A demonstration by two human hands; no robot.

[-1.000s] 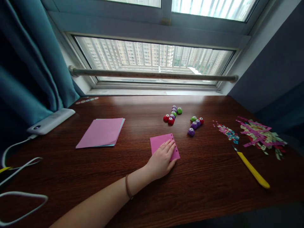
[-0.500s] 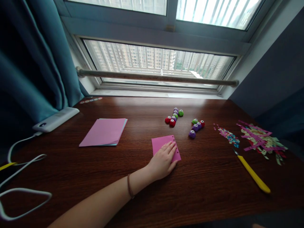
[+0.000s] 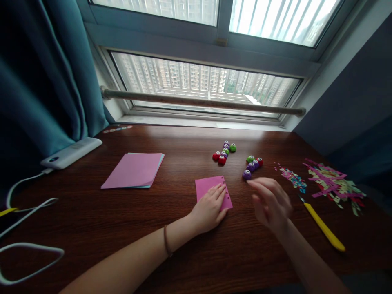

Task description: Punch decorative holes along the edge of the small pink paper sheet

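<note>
My left hand lies flat on a pink sheet of paper, fingers spread toward its right edge, where a row of small dark holes shows. To the right, my right hand hovers slightly blurred over the table, its index finger stretched out and the thumb apart below it. That fingertip is just in front of a purple craft punch; whether they touch I cannot tell. Behind it lie more small punches with white round tops, among them a green one and a red one.
A second group of punches sits farther back. Left is a stack of pink and blue paper, then a white power bank with a cable. Right are paper confetti, paper strips and a yellow-handled craft knife.
My right hand has come in from the lower right and reached toward the purple punch. My left hand stays flat on the pink paper.
</note>
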